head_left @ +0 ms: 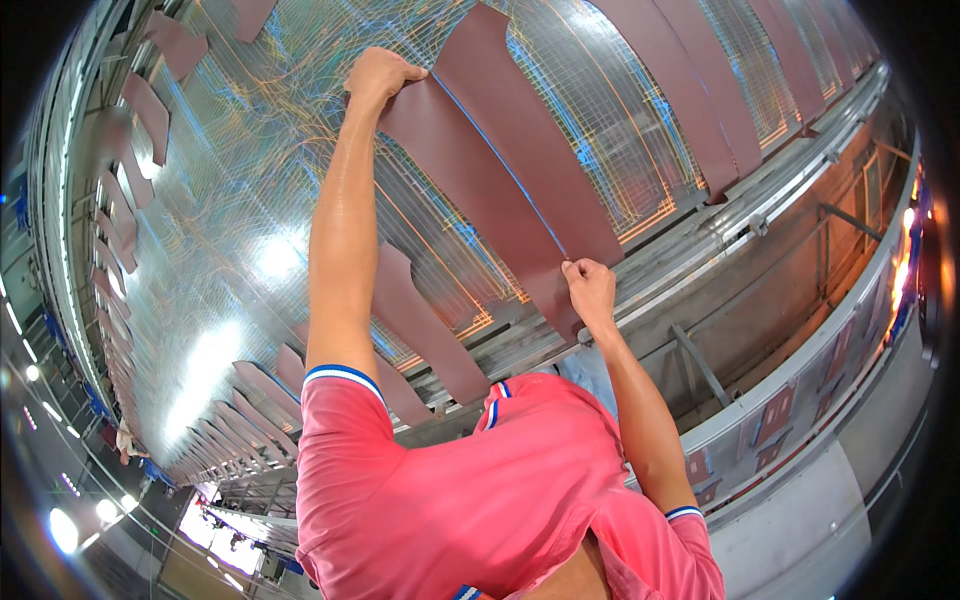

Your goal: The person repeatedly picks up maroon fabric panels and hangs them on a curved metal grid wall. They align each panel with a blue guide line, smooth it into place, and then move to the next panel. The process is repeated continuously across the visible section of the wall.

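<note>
fingers (414, 73) are pinching on both hands, above a broad bench (240, 170) marked with coloured lines. a long maroon panel (478, 190) is lying on it, the left hand (374, 78) grasping its far end, the right hand (592, 292) its near end by the bench's edge. a second maroon panel (527, 135) is lying just to its right; a slimmer panel (425, 320) is resting to its left. a thin blue line (510, 172) is showing between the first two.
</note>
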Demonstrator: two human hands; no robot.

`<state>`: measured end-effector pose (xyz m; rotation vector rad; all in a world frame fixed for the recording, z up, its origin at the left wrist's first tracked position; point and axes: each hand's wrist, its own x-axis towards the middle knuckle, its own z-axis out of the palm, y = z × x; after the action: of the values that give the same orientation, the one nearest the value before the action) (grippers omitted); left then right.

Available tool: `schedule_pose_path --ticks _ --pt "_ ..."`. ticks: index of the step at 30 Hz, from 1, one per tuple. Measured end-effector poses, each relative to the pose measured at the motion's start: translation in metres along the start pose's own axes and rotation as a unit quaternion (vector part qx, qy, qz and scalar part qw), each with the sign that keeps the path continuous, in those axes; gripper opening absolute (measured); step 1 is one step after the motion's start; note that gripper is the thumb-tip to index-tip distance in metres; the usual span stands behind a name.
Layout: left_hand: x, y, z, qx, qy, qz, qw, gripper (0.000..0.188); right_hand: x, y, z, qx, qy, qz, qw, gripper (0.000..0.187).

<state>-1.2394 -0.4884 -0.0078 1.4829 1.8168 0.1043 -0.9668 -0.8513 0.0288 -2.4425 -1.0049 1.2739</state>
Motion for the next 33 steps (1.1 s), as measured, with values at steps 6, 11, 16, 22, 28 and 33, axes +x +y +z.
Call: schedule_pose_path --ticks 6,11,16,22,28,33 --pt "0.0 0.0 0.002 0.028 0.018 0.005 0.999 0.029 -0.001 -0.002 -0.001 -0.001 0.004 -0.011 1.0 0.033" --pt "-0.009 0.004 -0.002 0.012 0.006 0.009 1.0 0.033 -0.002 -0.005 -0.002 -0.001 0.006 0.0 1.0 0.032" --pt "-0.055 0.017 0.008 0.249 0.201 0.091 0.943 0.062 -0.002 -0.006 0.001 -0.013 0.016 0.005 1.0 0.032" --pt "-0.121 -0.012 0.099 0.245 0.265 0.215 0.908 0.079 0.001 -0.002 0.003 -0.027 0.025 -0.014 0.999 0.031" --pt "-0.144 -0.009 0.112 0.223 0.218 0.199 0.929 0.078 -0.001 -0.002 0.002 -0.035 0.015 -0.023 0.999 0.033" --pt "-0.147 -0.006 0.114 0.223 0.221 0.213 0.925 0.07 -0.001 -0.003 0.003 -0.048 0.025 -0.039 0.998 0.033"
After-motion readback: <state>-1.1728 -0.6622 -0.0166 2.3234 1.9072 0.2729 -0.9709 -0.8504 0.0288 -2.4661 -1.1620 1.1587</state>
